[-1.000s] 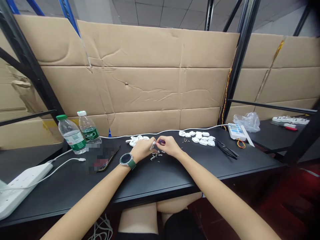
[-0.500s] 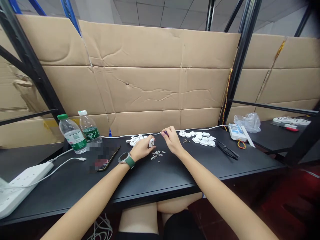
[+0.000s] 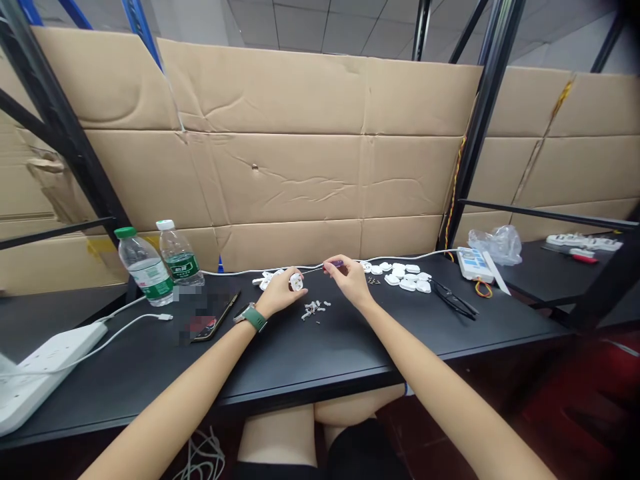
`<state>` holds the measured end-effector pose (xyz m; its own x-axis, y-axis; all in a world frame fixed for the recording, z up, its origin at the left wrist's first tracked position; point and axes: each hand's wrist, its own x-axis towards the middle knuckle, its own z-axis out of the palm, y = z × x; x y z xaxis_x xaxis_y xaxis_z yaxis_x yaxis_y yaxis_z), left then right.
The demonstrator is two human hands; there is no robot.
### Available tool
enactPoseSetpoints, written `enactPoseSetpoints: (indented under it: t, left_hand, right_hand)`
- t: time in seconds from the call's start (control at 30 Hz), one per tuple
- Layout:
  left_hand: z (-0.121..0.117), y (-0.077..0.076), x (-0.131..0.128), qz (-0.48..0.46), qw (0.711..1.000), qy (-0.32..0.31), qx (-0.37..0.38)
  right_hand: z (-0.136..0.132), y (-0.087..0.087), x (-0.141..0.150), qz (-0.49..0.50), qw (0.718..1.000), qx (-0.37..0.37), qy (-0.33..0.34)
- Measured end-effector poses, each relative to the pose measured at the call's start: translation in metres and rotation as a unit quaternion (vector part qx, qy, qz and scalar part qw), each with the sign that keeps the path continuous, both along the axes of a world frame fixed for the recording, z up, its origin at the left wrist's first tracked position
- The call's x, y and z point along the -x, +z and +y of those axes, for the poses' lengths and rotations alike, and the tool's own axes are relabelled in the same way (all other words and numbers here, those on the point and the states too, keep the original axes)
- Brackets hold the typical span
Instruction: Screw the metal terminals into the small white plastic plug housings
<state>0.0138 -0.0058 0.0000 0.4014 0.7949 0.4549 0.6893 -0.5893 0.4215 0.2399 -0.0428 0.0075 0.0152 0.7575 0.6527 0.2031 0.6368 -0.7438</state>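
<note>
Between the fingers of my left hand (image 3: 278,294) is a small round white plastic part (image 3: 296,283), its inner side turned toward the right. My right hand (image 3: 350,281) is closed around the purple handle of a screwdriver (image 3: 334,265). The thin shaft points left and its tip is close to the white part; whether it touches I cannot tell. Just below the hands lies a heap of small pale pieces (image 3: 313,309). More white plastic parts (image 3: 265,280) lie behind my left hand. Right of my right hand are several white covers (image 3: 407,285) and some tiny brass-coloured pieces (image 3: 374,281).
Black pliers (image 3: 455,301) and a white device (image 3: 474,265) lie to the right. A phone (image 3: 219,320), two water bottles (image 3: 145,270) and a white power strip (image 3: 45,377) are at the left. Cardboard (image 3: 290,180) walls the table's back, with a white cable along it.
My left hand has turned the white part so its inner face shows more. The screwdriver in my right hand now points left toward it, its shaft visible.
</note>
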Motion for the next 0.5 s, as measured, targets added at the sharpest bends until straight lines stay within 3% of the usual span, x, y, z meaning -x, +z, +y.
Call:
enactPoseSetpoints:
  t: [0.5]
  left_hand:
    - [0.0023, -0.0010, 0.0027, 0.008, 1.000, 0.001, -0.009]
  right_hand:
    - [0.0039, -0.0034, -0.0011, -0.034, 0.999, -0.012, 0.028]
